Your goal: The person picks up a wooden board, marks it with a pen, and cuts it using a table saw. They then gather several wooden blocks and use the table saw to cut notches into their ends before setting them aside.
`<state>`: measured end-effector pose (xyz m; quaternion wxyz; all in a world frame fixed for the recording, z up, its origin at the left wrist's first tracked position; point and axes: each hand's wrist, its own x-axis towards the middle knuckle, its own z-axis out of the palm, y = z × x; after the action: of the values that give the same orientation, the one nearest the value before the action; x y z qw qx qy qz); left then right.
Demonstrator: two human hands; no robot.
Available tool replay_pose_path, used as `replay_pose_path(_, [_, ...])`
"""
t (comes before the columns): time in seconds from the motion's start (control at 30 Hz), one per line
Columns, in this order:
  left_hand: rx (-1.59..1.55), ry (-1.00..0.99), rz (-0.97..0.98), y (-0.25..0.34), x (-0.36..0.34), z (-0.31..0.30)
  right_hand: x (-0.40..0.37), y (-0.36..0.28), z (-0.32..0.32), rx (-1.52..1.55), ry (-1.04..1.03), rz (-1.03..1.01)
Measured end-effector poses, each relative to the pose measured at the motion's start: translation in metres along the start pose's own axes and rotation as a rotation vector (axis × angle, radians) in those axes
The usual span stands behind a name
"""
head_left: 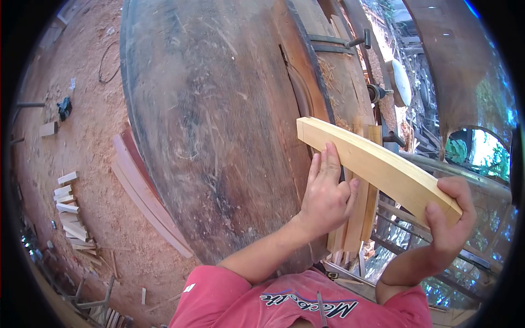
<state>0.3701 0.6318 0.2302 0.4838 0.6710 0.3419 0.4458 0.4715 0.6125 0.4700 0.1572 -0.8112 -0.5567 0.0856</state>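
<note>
The curved, pale piece of wood [383, 169] is being held in the air over the right edge of the big, dark, worn bench [219, 136], slanting from its squared far end near the bench's edge down to the right. The right hand [449, 218] is gripping the near end, fingers curled over the top and thumb pressing on the end face. The left hand [326, 197] is lying partly open against the lower edge of the piece near its middle, with the fingers [331, 158] stretched up and touching the wood and the thumb bent in; it is not closing around anything. Just behind that hand, a bundle of upright wooden slats [361, 218] is leaning at the bench's edge, passing under the curved piece. Farther left, long planks [147, 197] are lying on the sawdust-covered floor [82, 136] beside the bench, and short pale offcuts [68, 205] are sitting in a loose row well apart from them.
</note>
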Motion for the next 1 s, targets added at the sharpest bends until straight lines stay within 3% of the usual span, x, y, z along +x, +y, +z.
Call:
replay_pose_path(0.23, [0.021, -0.081, -0.015, 0.000, 0.002, -0.005, 0.012, -0.006, -0.003, -0.019, -0.020, 0.048])
replay_pose_path(0.67, [0.034, -0.010, 0.008, 0.000, 0.012, -0.005, 0.036, -0.007, -0.008, -0.011, -0.090, 0.027])
replay_pose_path(1.0, [0.106, 0.029, 0.029, 0.003, 0.014, 0.001, 0.052, -0.032, 0.007, 0.002, 0.020, 0.109])
